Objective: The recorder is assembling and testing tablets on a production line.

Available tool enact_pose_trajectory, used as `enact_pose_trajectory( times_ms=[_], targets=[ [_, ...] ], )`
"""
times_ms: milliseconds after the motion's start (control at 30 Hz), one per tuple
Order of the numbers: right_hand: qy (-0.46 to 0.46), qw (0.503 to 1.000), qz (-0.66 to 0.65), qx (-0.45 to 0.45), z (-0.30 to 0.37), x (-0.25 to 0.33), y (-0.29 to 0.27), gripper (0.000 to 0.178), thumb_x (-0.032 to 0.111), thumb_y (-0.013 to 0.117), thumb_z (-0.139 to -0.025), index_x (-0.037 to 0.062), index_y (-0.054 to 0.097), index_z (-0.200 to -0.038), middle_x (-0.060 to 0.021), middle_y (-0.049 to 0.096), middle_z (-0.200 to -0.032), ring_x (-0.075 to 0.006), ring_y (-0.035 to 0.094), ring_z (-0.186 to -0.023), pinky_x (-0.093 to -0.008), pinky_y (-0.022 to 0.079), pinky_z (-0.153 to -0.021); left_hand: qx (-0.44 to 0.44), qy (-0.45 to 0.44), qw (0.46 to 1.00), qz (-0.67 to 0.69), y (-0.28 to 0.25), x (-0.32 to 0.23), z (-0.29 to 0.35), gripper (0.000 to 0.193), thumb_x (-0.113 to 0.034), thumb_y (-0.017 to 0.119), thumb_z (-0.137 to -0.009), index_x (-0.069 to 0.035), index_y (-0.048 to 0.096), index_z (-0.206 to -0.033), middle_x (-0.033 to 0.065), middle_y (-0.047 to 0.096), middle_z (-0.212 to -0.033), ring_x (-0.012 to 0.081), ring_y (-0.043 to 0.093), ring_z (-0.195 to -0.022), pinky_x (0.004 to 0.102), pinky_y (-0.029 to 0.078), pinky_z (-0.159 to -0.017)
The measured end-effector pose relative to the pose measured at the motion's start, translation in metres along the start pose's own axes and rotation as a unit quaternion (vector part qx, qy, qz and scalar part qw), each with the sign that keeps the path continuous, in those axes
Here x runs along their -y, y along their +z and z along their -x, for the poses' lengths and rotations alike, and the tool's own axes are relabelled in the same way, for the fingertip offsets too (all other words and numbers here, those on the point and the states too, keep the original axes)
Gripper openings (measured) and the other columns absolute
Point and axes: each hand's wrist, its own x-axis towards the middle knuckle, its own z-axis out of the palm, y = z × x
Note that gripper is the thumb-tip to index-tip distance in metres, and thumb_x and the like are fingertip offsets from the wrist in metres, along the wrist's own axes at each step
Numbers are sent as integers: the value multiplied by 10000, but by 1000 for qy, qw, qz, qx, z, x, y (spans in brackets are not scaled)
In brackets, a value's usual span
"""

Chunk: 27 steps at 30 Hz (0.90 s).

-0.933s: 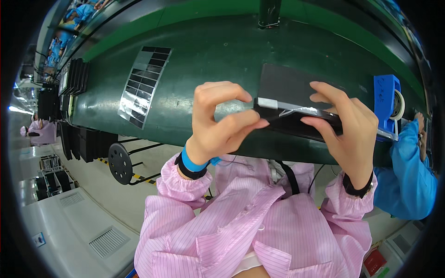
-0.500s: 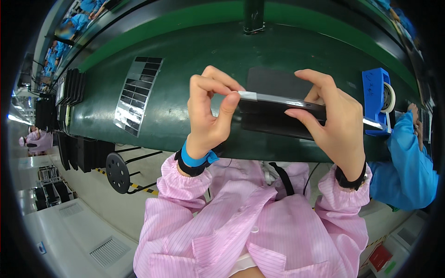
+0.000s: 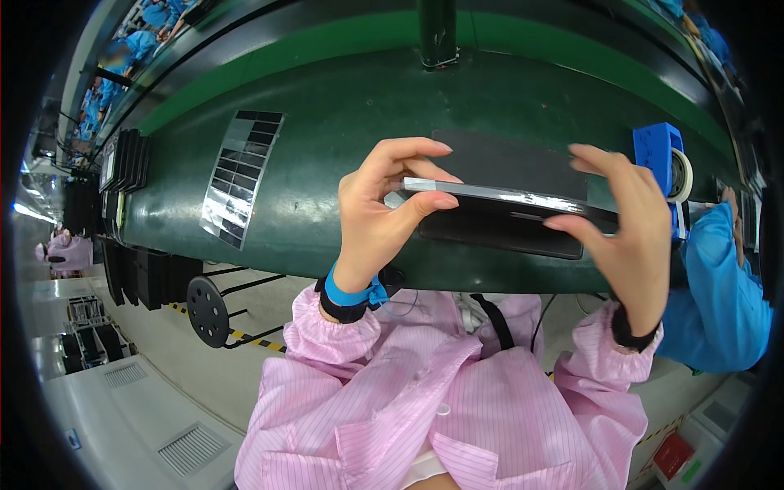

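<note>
A thin, flat black device with a silvery edge (image 3: 506, 196), tablet-like, is held edge-up above a black mat (image 3: 514, 163). My left hand (image 3: 384, 204) grips its left end, thumb on the near side and fingers behind. A short whitish strip (image 3: 420, 184) lies along the edge there, between thumb and fingers. At the other end, my right hand (image 3: 625, 216) is spread around the device, its thumb beside the near face and its blurred fingers lifted off above. The device's far face is hidden.
On the green table (image 3: 327, 106), a sheet of black rectangular pieces (image 3: 242, 175) lies left. A blue tape dispenser (image 3: 653, 151) stands right, near a co-worker's blue sleeve (image 3: 709, 286). Black trays (image 3: 126, 159) are stacked far left; a black stool (image 3: 208, 310) stands below. A dark post (image 3: 438, 33) rises behind.
The device has come slightly lower. My left hand has shifted from pinching the strip at its end to gripping the device; the right fingers have spread and moved right, away from it.
</note>
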Motion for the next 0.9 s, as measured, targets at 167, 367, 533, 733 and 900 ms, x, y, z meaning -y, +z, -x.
enact_pose_trajectory(
  times_ms=[167,367,533,733,900],
  targets=[
    [112,991,39,53,32,-34,-24,453,68,748,-580,54,588,-1003,-76,630,-885,-275,555,-876,-324,433,-755,31,26,996,77,-10,7,1,552,-380,491,-898,74,388,-1194,165,648,-821,204,645,-800,277,501,-725],
    [212,966,-125,79,73,-59,-33,314,-48,651,-637,16,583,-937,-89,613,-804,-202,571,-799,-271,415,-771,-69,-146,986,-28,-30,24,26,570,-496,229,-947,-22,283,-1259,104,592,-757,181,598,-646,276,490,-611],
    [296,929,-219,24,105,-42,-26,407,41,654,-652,0,549,-1043,-75,610,-812,-181,577,-828,-296,390,-862,54,-441,828,343,-5,-11,65,655,-536,203,-938,-34,228,-1360,151,420,-1282,238,602,-900,285,488,-788],
    [280,916,-285,-37,158,-47,9,561,57,675,-654,5,492,-1182,-113,525,-1081,-203,506,-1041,-314,360,-940,-61,-455,809,366,14,-8,87,531,-280,399,-946,-20,242,-1381,106,343,-1369,181,358,-1245,312,298,-1027],
    [389,761,-516,-54,176,-38,22,580,29,588,-806,-59,341,-1323,-112,512,-1186,-156,503,-1063,-261,375,-927,-39,-425,847,316,14,-2,85,621,-172,514,-867,-9,224,-1392,116,320,-1388,203,295,-1286,300,232,-1050]
  ],
)
